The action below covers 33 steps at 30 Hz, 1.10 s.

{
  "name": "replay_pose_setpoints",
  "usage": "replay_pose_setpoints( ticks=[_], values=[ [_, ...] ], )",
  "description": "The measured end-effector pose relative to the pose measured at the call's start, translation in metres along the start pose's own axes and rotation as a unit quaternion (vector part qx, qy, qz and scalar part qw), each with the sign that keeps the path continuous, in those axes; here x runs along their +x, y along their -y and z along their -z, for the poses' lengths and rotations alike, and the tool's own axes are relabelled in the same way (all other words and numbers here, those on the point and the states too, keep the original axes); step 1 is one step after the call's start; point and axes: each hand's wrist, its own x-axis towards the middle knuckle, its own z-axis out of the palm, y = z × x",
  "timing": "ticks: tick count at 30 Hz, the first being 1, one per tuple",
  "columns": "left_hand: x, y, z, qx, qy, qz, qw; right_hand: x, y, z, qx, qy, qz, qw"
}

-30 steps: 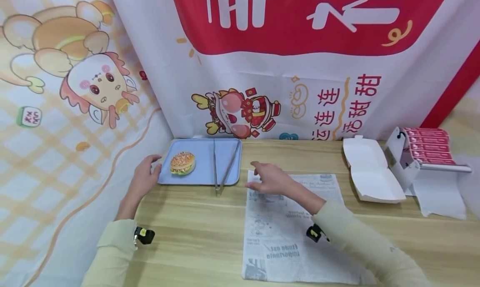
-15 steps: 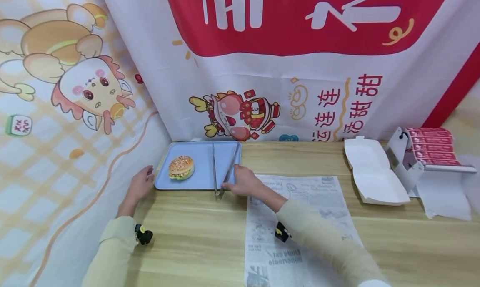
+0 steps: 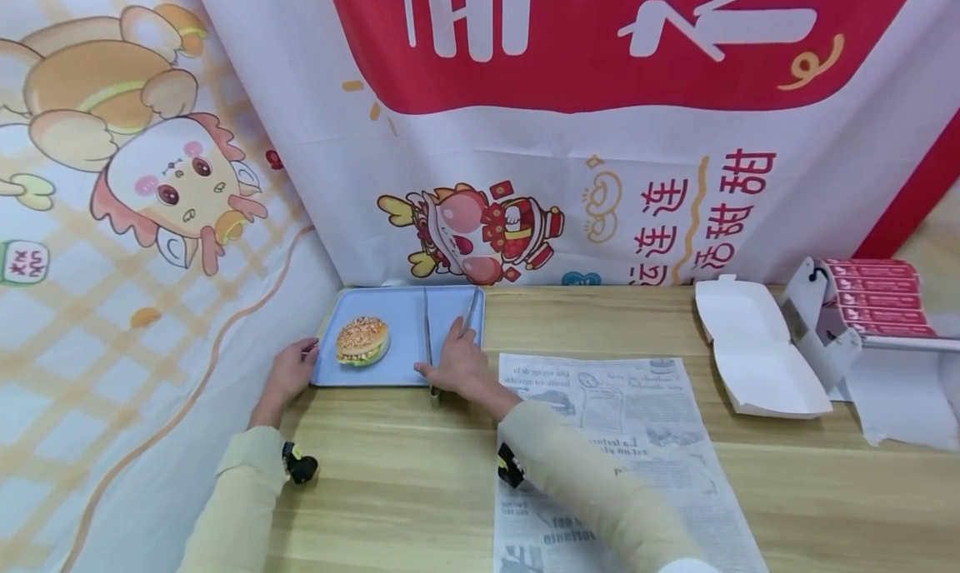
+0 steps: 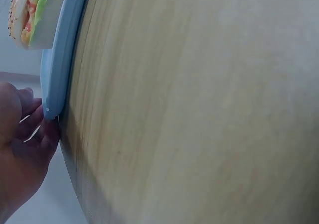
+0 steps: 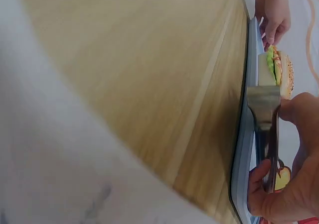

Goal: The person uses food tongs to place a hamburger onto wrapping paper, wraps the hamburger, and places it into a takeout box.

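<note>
Pale blue tray [image 3: 401, 331], silver tongs [image 5: 263, 110], seed-speckled golden burger [image 3: 362, 340]

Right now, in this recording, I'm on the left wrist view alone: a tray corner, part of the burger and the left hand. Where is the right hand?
Observer: The right hand is at the right part of the tray, thumb and fingers on either side of the metal tongs.

Reviewer: My view doesn't reach past that. What lies to the tray's right?

Observer: A printed paper sheet lies flat on the table, separate from the tray.

Reviewer: And beyond that, toward the far right?

Observer: A white box stands there with its lid folded open.
</note>
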Motion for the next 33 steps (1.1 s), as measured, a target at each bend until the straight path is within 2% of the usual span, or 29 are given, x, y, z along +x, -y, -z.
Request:
replay_pose_setpoints(
  ticks=[12,21,26,30,33],
  values=[
    [0.001,0.003,-0.006,0.02,-0.018,-0.007,0.9996,0.008,-0.004,-0.001,0.046,-0.026,-0.019,0.9984],
    [0.002,0.006,-0.008,0.034,-0.004,0.0,0.9994,0.008,-0.005,0.004,0.104,-0.034,-0.045,0.993],
    [0.0,0.007,-0.009,0.043,0.006,0.005,0.999,0.006,-0.011,0.015,0.117,-0.035,0.001,0.9925],
    [0.0,0.005,-0.008,0.047,0.011,0.004,0.9988,0.0,-0.017,0.032,0.099,-0.017,0.076,0.9921],
    [0.004,0.004,-0.006,0.049,0.008,-0.006,0.9988,-0.002,-0.022,0.045,0.051,0.006,0.136,0.9893]
  ],
)
